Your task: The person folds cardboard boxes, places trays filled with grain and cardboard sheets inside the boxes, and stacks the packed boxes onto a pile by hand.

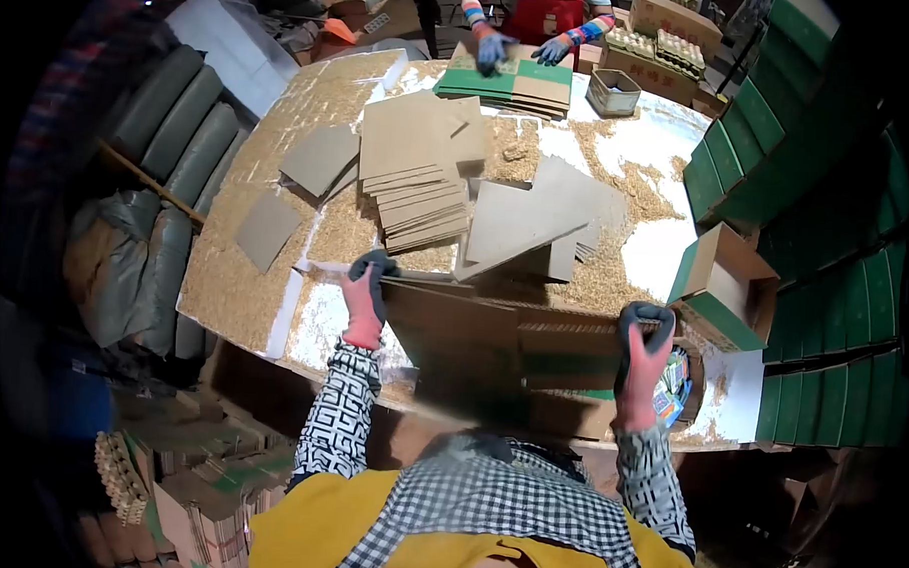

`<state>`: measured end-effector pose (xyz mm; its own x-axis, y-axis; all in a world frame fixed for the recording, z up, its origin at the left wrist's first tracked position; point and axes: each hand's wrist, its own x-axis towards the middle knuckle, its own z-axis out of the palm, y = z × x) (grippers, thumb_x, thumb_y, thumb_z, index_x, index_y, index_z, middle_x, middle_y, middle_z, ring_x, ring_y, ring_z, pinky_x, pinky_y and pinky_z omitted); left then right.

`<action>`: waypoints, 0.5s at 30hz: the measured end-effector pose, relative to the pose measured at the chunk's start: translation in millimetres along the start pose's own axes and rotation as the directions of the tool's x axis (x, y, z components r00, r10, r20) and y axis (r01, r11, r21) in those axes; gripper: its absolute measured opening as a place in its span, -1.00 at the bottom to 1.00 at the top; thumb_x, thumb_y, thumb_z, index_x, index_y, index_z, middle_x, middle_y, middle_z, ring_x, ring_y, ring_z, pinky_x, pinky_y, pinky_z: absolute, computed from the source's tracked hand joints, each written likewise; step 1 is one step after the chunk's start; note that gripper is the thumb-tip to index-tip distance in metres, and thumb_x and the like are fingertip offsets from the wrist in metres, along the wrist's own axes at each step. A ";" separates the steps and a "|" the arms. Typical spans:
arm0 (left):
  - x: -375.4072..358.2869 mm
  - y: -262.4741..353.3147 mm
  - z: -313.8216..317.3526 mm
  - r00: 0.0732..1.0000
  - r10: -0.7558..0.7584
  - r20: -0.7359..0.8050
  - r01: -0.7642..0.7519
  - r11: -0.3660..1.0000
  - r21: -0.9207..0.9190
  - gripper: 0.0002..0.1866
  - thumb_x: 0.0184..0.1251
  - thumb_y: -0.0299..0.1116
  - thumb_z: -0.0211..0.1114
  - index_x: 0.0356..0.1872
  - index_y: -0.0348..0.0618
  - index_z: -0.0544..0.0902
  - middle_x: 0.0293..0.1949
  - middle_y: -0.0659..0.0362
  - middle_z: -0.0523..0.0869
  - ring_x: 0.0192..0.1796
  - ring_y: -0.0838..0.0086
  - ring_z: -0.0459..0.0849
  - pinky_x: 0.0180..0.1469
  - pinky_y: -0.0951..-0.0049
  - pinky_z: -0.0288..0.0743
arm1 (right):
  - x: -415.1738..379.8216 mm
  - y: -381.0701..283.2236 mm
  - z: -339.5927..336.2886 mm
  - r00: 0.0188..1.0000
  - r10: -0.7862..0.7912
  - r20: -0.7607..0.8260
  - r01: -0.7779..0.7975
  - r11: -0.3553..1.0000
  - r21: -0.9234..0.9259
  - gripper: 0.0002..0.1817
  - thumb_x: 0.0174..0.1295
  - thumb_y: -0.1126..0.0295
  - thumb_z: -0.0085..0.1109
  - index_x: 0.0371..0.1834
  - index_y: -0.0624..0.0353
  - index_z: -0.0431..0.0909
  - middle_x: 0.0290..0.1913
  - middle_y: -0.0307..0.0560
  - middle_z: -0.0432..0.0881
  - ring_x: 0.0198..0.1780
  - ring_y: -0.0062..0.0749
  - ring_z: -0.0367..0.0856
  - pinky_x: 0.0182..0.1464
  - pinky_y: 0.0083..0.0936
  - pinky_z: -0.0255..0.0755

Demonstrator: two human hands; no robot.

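Observation:
A flattened brown cardboard box (462, 346) with a green band stands on edge at the near side of the table, held between my two gloved hands. My left hand (367, 291), in a pink and grey glove, grips its upper left corner. At its upper right corner my right hand (643, 356) has its fingers closed on the edge. Just beyond the box lie a fanned stack of brown cardboard sheets (409, 147) and several loose grey sheets (522, 221). An open green and brown box (725, 288) sits right of my right hand.
Sawdust-like material (229, 286) covers much of the white table. Across it, a co-worker's gloved hands (523, 52) rest on green and brown flattened boxes (542, 82), beside a small open box (613, 92). Green boxes (841, 398) are stacked right; grey sacks (170, 104) lie left.

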<state>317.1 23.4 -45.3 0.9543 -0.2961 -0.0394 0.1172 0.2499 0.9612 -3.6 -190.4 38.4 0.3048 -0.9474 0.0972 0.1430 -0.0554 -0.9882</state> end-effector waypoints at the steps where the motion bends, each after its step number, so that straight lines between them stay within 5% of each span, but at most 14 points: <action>1: 5.9 -8.1 -11.2 0.994 -0.013 -0.108 0.000 0.993 -0.120 -0.81 0.34 -0.44 0.19 -0.13 -0.31 0.64 -0.35 0.10 0.71 -0.24 0.35 0.69 -0.08 0.40 0.58 | -21.8 -19.2 3.0 0.993 -0.082 0.082 0.084 0.996 -0.011 -0.76 0.18 0.49 0.23 -0.13 0.23 0.41 -0.08 -0.12 0.50 -0.05 -0.44 0.46 0.01 -0.50 0.38; 2: -0.6 1.1 -9.1 0.980 -0.005 -0.199 -0.024 0.989 -0.146 -0.81 0.35 -0.43 0.18 -0.13 -0.31 0.64 -0.33 0.09 0.71 -0.22 0.33 0.69 -0.07 0.39 0.58 | -30.9 -18.8 -7.3 0.956 -0.203 0.211 0.230 0.967 -0.113 -0.71 0.17 0.57 0.11 -0.02 0.26 0.40 0.00 -0.09 0.45 0.06 -0.40 0.41 0.15 -0.49 0.31; 4: -33.9 32.2 14.3 0.964 0.033 -0.264 -0.069 0.989 -0.130 -0.78 0.40 -0.39 0.14 -0.09 -0.32 0.62 -0.24 0.03 0.70 -0.15 0.31 0.68 -0.04 0.34 0.57 | -18.9 1.4 -27.3 0.978 -0.149 0.144 0.163 0.982 -0.093 -0.62 0.14 0.59 0.08 0.07 0.27 0.38 0.04 -0.08 0.44 0.08 -0.37 0.40 0.22 -0.46 0.26; 6: -98.0 55.9 34.4 0.963 -0.129 0.238 0.095 0.984 0.150 -0.61 0.28 -0.31 0.26 0.09 -0.28 0.54 -0.11 0.02 0.68 -0.05 0.30 0.66 0.08 0.27 0.53 | 14.7 59.2 -51.2 0.980 -0.186 0.078 0.188 0.982 -0.027 -0.45 0.11 0.59 0.02 0.25 0.29 0.28 0.17 -0.05 0.38 0.17 -0.33 0.35 0.26 -0.42 0.23; 7: -135.0 67.8 46.6 0.820 -0.248 0.516 0.090 0.946 0.311 -0.46 0.15 -0.29 0.38 0.18 -0.23 0.51 -0.02 0.03 0.66 0.04 0.29 0.64 0.17 0.29 0.49 | 25.3 66.6 -50.2 0.964 -0.260 0.059 0.260 0.966 -0.002 -0.35 0.09 0.45 0.19 0.29 0.27 0.23 0.26 0.00 0.31 0.28 -0.20 0.29 0.31 -0.34 0.21; 8: -158.4 62.1 54.3 0.585 -0.286 0.759 -0.273 0.812 0.517 -0.34 0.02 -0.21 0.43 0.22 -0.15 0.49 0.17 0.00 0.49 0.23 0.17 0.43 0.32 0.14 0.25 | 22.1 45.1 -34.8 0.894 -0.388 0.223 0.447 0.795 -0.410 -0.24 0.00 0.36 0.31 0.31 0.26 0.20 0.28 0.07 0.27 0.31 -0.10 0.24 0.32 -0.29 0.20; 9: -181.8 56.5 62.2 0.283 -0.291 0.914 -0.658 0.634 0.406 -0.22 -0.10 -0.12 0.49 0.26 -0.07 0.47 0.37 -0.04 0.32 0.43 0.06 0.23 0.47 0.00 0.02 | 12.3 25.0 -22.0 0.808 -0.414 0.419 0.580 0.433 -0.690 -0.12 -0.08 0.28 0.43 0.33 0.26 0.18 0.31 0.14 0.24 0.35 0.00 0.20 0.33 -0.24 0.19; 10: -207.5 44.7 59.7 0.172 -0.317 0.933 -0.733 0.591 0.336 -0.19 -0.10 -0.10 0.48 0.28 -0.06 0.44 0.37 -0.03 0.33 0.43 0.04 0.22 0.47 -0.03 0.00 | 15.3 68.6 -28.2 0.744 -0.410 0.528 0.651 0.263 -0.712 0.05 -0.30 0.17 0.57 0.34 0.20 0.19 0.33 0.28 0.16 0.36 0.17 0.15 0.34 -0.15 0.18; 11: -222.6 31.5 60.4 0.064 -0.337 0.939 -0.800 0.545 0.250 -0.17 -0.10 -0.09 0.48 0.30 -0.06 0.42 0.37 -0.02 0.33 0.44 0.03 0.21 0.47 -0.05 -0.02 | 14.7 48.7 -20.2 0.755 -0.355 0.551 0.651 0.309 -0.693 0.03 -0.28 0.18 0.57 0.34 0.11 0.20 0.28 0.29 0.18 0.32 0.17 0.17 0.31 -0.16 0.21; 12: -217.2 27.7 70.6 0.093 -0.444 0.891 -0.760 0.547 0.351 -0.13 -0.08 -0.08 0.46 0.36 -0.04 0.34 0.36 -0.01 0.35 0.45 -0.03 0.16 0.47 -0.07 -0.04 | 25.3 48.1 -21.6 0.757 -0.335 0.561 0.653 0.388 -0.651 0.00 -0.27 0.20 0.56 0.33 0.08 0.22 0.25 0.25 0.21 0.29 0.17 0.20 0.30 -0.15 0.22; 13: -196.9 20.7 61.8 0.313 -0.268 0.911 -0.603 0.685 0.408 -0.08 -0.09 -0.07 0.46 0.39 -0.04 0.29 0.38 -0.05 0.30 0.46 -0.06 0.08 0.47 -0.04 -0.03 | 38.6 48.0 -25.1 0.759 -0.313 0.571 0.647 0.463 -0.605 -0.03 -0.25 0.21 0.56 0.32 0.05 0.24 0.22 0.22 0.24 0.27 0.16 0.23 0.29 -0.14 0.23; 15: -166.8 32.3 55.1 0.740 0.069 0.669 -0.637 0.389 0.665 0.02 -0.17 -0.06 0.51 0.40 -0.14 0.23 0.39 -0.18 0.21 0.45 -0.05 0.12 0.47 0.05 0.00 | 41.6 28.8 -45.3 0.680 -0.163 0.715 0.604 0.676 -0.421 -0.07 -0.24 0.24 0.52 0.31 0.08 0.29 0.21 0.22 0.25 0.27 0.12 0.25 0.32 -0.12 0.20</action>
<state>146.5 30.1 7.3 0.5308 -0.8184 0.2200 -0.7453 -0.3273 0.5808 -29.4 -245.7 8.6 0.8571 -0.4102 0.3116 -0.1159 -0.7429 -0.6593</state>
